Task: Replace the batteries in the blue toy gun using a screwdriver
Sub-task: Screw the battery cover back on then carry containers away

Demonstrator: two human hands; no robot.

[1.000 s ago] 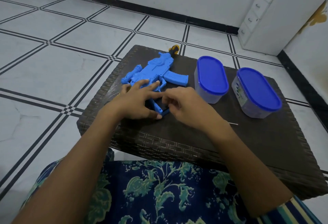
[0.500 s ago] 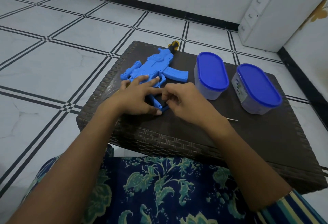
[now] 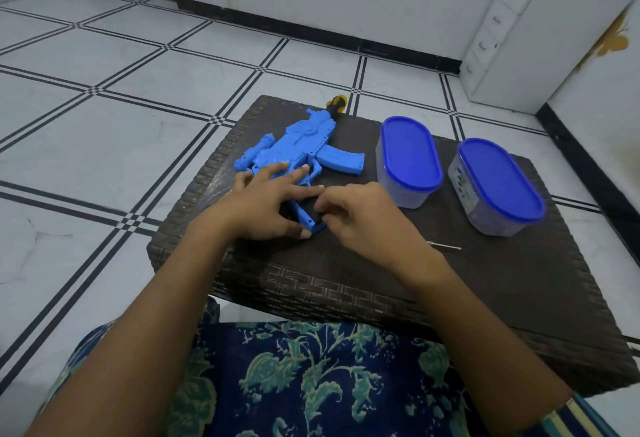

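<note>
The blue toy gun (image 3: 304,146) lies flat on the dark wicker table (image 3: 519,298), its yellow and black tip (image 3: 335,104) at the far edge. My left hand (image 3: 266,206) presses down on the gun's rear half with fingers spread and the thumb by the stock frame (image 3: 304,217). My right hand (image 3: 363,218) has its fingers curled, and the fingertips pinch at the end of that stock frame. A thin metal screwdriver shaft (image 3: 446,246) pokes out on the table beside my right wrist; its handle is hidden.
Two clear oval containers with blue lids stand right of the gun, one nearer (image 3: 408,159) and one further right (image 3: 495,187). A white drawer unit (image 3: 502,38) stands at the back right on the tiled floor. My lap in floral cloth (image 3: 311,384) is against the table's front edge.
The hands stay at the gun's stock with only small finger shifts. The camera has tilted slightly, so the table sits a little higher in view.
</note>
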